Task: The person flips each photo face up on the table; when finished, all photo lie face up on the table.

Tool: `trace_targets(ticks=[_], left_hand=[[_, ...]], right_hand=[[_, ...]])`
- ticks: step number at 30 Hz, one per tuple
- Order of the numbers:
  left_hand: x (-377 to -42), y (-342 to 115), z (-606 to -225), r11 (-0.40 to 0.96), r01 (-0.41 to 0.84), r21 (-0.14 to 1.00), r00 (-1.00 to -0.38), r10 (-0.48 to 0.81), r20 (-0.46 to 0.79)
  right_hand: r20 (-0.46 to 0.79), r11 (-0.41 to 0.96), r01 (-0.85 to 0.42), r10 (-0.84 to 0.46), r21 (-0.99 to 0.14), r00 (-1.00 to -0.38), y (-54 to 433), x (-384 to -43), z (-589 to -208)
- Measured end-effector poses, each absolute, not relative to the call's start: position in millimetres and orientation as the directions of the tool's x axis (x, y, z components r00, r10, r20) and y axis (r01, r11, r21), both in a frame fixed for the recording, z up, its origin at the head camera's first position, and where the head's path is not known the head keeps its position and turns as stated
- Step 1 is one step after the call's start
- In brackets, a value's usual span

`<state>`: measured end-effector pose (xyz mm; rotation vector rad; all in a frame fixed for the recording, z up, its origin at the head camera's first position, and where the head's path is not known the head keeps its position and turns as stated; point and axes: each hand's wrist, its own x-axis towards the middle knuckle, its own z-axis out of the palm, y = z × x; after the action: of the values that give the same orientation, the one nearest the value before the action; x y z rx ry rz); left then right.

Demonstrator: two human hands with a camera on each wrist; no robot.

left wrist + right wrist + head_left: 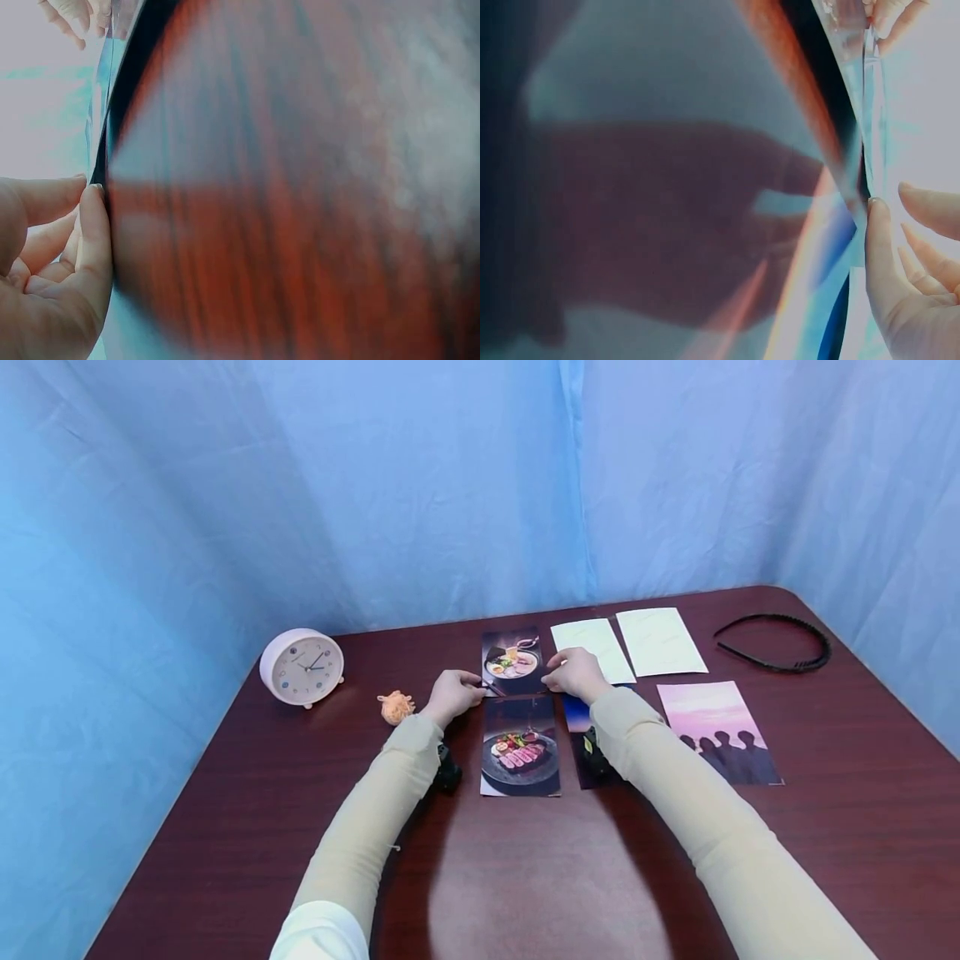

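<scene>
In the head view a photo print of a bowl of ramen [512, 663] lies toward the back of the table. My left hand [452, 695] is at its lower left corner; in the left wrist view the thumb and a finger pinch that edge. At the lower right corner is my right hand [577, 673]. Its wrist view shows one fingertip [877, 206] against the print's edge and another digit held apart from it. Directly below lies a photo print of sliced steak on a plate [521, 747]. My right forearm partly covers a dark blue print [577, 718].
Two white sheets [592, 643] [662, 642] lie at the back right, with a pink-sky print of silhouettes [723, 727] in front. A black headband [806, 664] is at far right. On the left stand a white clock [303, 667] and a small peach-coloured item [396, 707]. Blue curtains [450, 485] border the table.
</scene>
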<state>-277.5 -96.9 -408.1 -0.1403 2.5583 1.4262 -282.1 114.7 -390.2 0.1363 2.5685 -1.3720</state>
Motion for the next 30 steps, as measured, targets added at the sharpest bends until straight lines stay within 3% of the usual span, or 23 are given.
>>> trace_targets(ticks=[14, 30], left_hand=[[-280.7, -99.1, -399.1, 0.581, -0.14, 0.802, -0.983, 0.014, -0.182], [-273.2, -71.5, -377.0, 0.67, 0.071, 0.739, -0.992, 0.127, -0.021]], right_hand=[[-0.189, 0.629, 0.134, -0.022, -0.766, -0.982, 121.3, -284.7, -380.1], [-0.115, 0.701, 0.066, -0.023, -0.71, -0.993, 155.6, -287.1, -362.7]])
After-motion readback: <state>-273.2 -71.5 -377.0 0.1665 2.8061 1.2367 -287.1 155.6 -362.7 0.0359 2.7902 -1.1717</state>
